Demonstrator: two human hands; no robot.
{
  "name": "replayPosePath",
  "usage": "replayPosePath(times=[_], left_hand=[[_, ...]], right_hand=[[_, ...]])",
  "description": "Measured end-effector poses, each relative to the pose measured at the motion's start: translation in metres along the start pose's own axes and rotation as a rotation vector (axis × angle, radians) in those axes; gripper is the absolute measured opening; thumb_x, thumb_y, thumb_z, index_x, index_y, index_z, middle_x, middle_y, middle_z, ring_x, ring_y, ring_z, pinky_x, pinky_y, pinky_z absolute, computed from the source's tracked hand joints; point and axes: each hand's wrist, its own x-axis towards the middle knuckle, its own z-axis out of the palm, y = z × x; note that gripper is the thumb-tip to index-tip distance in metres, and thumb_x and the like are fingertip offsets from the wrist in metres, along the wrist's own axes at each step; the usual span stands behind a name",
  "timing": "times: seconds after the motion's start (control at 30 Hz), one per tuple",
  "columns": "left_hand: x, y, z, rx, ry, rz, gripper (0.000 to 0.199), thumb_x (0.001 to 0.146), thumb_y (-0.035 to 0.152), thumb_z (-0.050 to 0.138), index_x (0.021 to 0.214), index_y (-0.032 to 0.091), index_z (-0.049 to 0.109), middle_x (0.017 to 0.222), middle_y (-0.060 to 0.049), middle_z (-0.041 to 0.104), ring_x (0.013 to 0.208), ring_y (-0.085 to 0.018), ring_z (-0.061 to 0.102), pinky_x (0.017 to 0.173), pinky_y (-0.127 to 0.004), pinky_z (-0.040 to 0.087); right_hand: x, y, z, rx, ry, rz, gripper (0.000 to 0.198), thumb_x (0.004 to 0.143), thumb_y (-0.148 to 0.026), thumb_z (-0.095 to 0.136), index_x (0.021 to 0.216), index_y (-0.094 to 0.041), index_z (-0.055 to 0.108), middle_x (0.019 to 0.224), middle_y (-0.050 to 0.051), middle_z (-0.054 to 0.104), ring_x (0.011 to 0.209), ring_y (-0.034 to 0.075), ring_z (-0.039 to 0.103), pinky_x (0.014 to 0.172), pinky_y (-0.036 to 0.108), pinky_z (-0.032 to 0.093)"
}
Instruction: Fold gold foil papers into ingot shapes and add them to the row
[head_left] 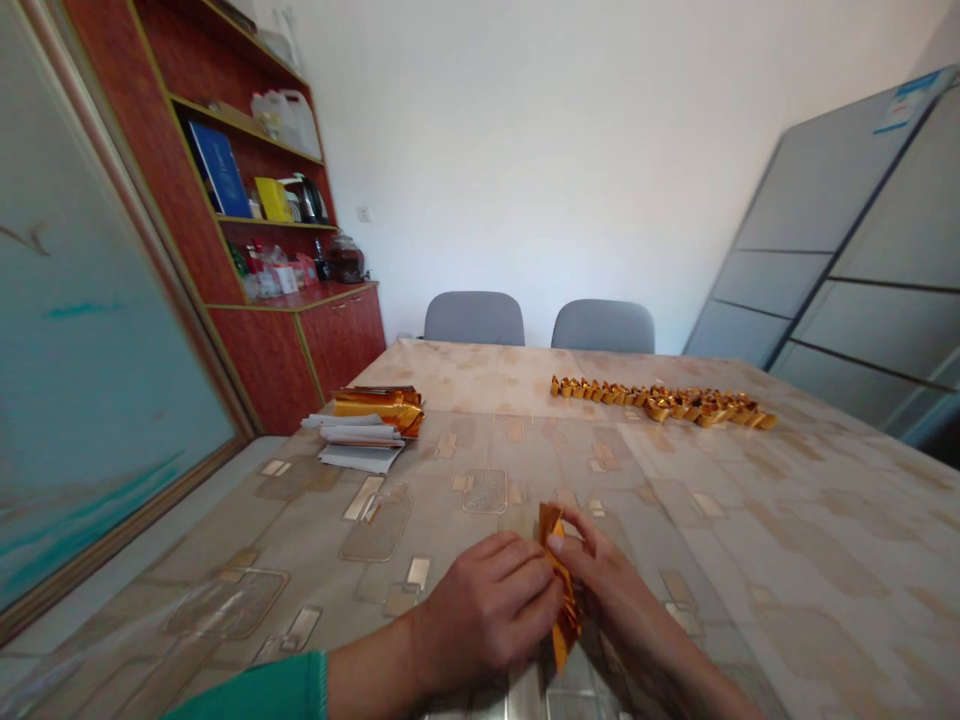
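Between my two hands is a folded sheet of gold foil paper point(563, 640), held upright on its edge just above the near part of the table. My left hand point(491, 605) has its fingers curled against the paper's left side. Opposite it, my right hand point(600, 570) pinches the upper part, thumb on the near face and fingers behind. Creases run down the paper, and its middle is partly covered by my fingers. Farther off at the left lies a stack of gold foil sheets point(375, 408) with white-backed sheets point(361, 445) beside it.
Rows of folded gold paper pieces point(675, 402) lie at the table's far right. A patterned cover point(450, 530) spreads over the table point(825, 520). Two grey chairs point(474, 318) stand behind it. A red shelf cabinet point(300, 340) is at the left, a grey cabinet point(795, 210) at the right.
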Motion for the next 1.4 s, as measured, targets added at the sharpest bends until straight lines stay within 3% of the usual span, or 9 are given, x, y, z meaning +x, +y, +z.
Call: replayPosePath(times=[0.17,0.23,0.33,0.47,0.63,0.83,1.0,1.13,1.4], left_hand=[[0.001,-0.027,0.013,-0.156,-0.01,-0.135,0.023,0.097,0.016,0.047,0.108,0.013,0.066,0.098,-0.012,0.071,0.091,-0.023,0.064,0.083,-0.037,0.053],[0.001,-0.033,0.016,-0.362,0.1,-0.405,0.023,0.095,0.014,0.048,0.108,0.016,0.067,0.105,-0.011,0.069,0.097,-0.023,0.064,0.084,-0.035,0.052],[0.002,-0.037,0.025,-0.814,0.253,-1.03,0.01,0.089,0.023,0.06,0.092,0.016,0.065,0.09,-0.007,0.067,0.085,-0.019,0.065,0.073,-0.029,0.052],[0.002,-0.038,0.038,-1.364,0.296,-1.355,0.034,0.072,0.041,0.08,0.081,0.014,0.06,0.077,-0.004,0.066,0.069,-0.016,0.063,0.065,-0.027,0.051],[0.002,-0.034,0.036,-1.416,0.378,-1.424,0.044,0.059,0.038,0.09,0.082,0.014,0.062,0.072,-0.001,0.067,0.063,-0.013,0.062,0.063,-0.024,0.05],[0.002,-0.031,0.032,-1.347,0.347,-1.405,0.035,0.062,0.035,0.087,0.075,0.013,0.064,0.066,-0.001,0.067,0.059,-0.012,0.061,0.059,-0.023,0.047],[0.002,-0.026,0.034,-1.344,0.293,-1.354,0.033,0.061,0.032,0.087,0.068,0.014,0.061,0.065,-0.001,0.065,0.06,-0.012,0.06,0.057,-0.021,0.044],[0.003,-0.023,0.031,-1.438,0.18,-1.367,0.038,0.059,0.035,0.088,0.066,0.015,0.057,0.059,0.001,0.062,0.051,-0.009,0.054,0.051,-0.02,0.041],[0.0,-0.023,0.033,-1.512,0.087,-1.382,0.042,0.057,0.037,0.091,0.066,0.014,0.057,0.056,0.002,0.061,0.048,-0.008,0.053,0.049,-0.019,0.04]], right_hand=[[0.047,-0.018,-0.005,-0.196,0.037,-0.193,0.071,0.068,-0.035,0.08,0.129,-0.016,0.05,0.062,-0.008,0.053,0.051,0.011,0.048,0.049,0.022,0.035],[0.056,-0.023,-0.007,-0.266,0.037,-0.249,0.069,0.073,-0.036,0.075,0.133,-0.015,0.048,0.063,-0.008,0.051,0.053,0.011,0.047,0.05,0.023,0.035],[0.059,-0.025,-0.006,-0.364,-0.001,-0.309,0.068,0.078,-0.035,0.07,0.138,-0.017,0.045,0.065,-0.007,0.049,0.056,0.012,0.046,0.052,0.024,0.036],[0.053,-0.022,-0.001,-0.439,-0.069,-0.332,0.062,0.081,-0.033,0.068,0.137,-0.019,0.046,0.071,-0.005,0.055,0.063,0.014,0.053,0.057,0.025,0.04],[0.044,-0.021,0.006,-0.496,-0.029,-0.387,0.049,0.083,-0.033,0.067,0.127,-0.021,0.049,0.074,-0.003,0.06,0.066,0.016,0.059,0.06,0.027,0.046],[0.042,-0.029,0.009,-0.482,-0.042,-0.387,0.03,0.079,-0.038,0.074,0.098,-0.019,0.061,0.081,0.001,0.064,0.073,0.017,0.06,0.066,0.028,0.047],[0.046,-0.031,0.003,-0.41,-0.065,-0.275,0.035,0.069,-0.046,0.082,0.077,-0.018,0.065,0.065,-0.002,0.058,0.059,0.013,0.052,0.056,0.026,0.041],[0.046,-0.031,0.002,-0.42,-0.003,-0.302,0.042,0.071,-0.052,0.079,0.057,-0.02,0.057,0.053,-0.003,0.052,0.051,0.012,0.045,0.052,0.026,0.036],[0.05,-0.032,-0.002,-0.407,0.123,-0.272,0.053,0.079,-0.069,0.064,0.066,-0.018,0.067,0.056,0.002,0.059,0.05,0.015,0.049,0.05,0.028,0.037]])
